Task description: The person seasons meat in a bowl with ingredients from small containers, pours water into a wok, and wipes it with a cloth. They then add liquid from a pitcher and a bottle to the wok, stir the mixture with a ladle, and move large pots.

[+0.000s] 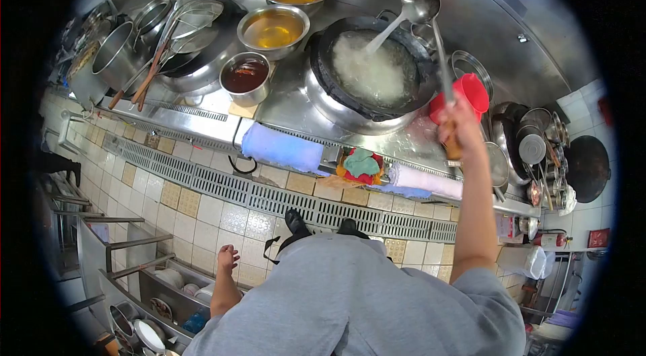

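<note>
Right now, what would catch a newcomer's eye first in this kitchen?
The long steel ladle, gripped by the right hand, pours a white stream into the big black wok of frothy white liquid, at the middle of the steel counter. Left of it stand round steel bowls of yellow liquid; the left hand hangs open over the tiled floor.

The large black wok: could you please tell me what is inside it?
White frothy liquid fills the black wok, a stream falling from the steel ladle held by the right hand. Its bottom is covered.
</note>
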Tool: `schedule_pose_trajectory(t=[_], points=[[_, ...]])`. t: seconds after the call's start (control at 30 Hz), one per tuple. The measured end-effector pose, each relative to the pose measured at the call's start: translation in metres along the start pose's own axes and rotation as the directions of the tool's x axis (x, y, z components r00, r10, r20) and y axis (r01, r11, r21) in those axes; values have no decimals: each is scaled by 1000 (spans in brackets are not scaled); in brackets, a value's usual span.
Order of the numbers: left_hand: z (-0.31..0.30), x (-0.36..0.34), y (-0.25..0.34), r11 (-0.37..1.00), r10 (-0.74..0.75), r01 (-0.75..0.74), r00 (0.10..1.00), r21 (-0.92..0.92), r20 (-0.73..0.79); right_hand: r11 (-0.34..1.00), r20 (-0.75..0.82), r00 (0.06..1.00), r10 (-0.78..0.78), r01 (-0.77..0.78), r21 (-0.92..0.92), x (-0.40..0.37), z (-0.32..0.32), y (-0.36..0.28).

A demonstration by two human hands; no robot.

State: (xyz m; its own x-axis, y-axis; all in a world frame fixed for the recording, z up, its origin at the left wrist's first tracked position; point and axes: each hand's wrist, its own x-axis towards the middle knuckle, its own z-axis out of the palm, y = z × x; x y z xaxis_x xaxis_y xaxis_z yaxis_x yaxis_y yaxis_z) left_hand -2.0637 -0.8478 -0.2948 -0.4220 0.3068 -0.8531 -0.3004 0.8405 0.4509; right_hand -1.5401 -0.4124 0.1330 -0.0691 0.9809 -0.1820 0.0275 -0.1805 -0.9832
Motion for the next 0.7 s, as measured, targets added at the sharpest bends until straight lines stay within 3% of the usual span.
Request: schedule_pose_trajectory(t=[0.07,0.1,0.3,0.4,0.43,0.5,0.57,0.63,0.67,0.7], points=[[3,-3,2,1000,10,-10,1000,-7,2,991,-11,993,119,-119,-62,-17,9,45],[9,-4,4,1000,14,-14,1000,-18,5,972,-54,997,53,-64,-226,-17,1,67],[38,-30,8,992,79,-82,996,-92,-35,889,44,998,33,-9,-458,24,-49,98],[55,-51,-9,993,63,-66,997,-101,-37,714,34,990,-134,121,-690,88,-95,115],[61,-59,-17,996,58,-59,998,-70,-27,712,55,989,-139,138,-688,99,-104,116],[77,-79,-38,995,44,-49,997,-85,-65,400,102,955,-278,212,-892,126,-117,115],[94,-93,-67,994,26,-37,994,-105,-105,438,117,966,-230,210,-874,139,-131,122],[112,-105,-105,981,-33,10,993,-194,-112,501,214,933,-288,337,-797,149,-150,148],[122,-115,-126,978,-31,6,993,-210,-116,642,189,973,-133,230,-732,128,-142,132],[130,-121,-147,975,-47,18,991,-220,-129,644,206,971,-121,235,-728,116,-141,130]])
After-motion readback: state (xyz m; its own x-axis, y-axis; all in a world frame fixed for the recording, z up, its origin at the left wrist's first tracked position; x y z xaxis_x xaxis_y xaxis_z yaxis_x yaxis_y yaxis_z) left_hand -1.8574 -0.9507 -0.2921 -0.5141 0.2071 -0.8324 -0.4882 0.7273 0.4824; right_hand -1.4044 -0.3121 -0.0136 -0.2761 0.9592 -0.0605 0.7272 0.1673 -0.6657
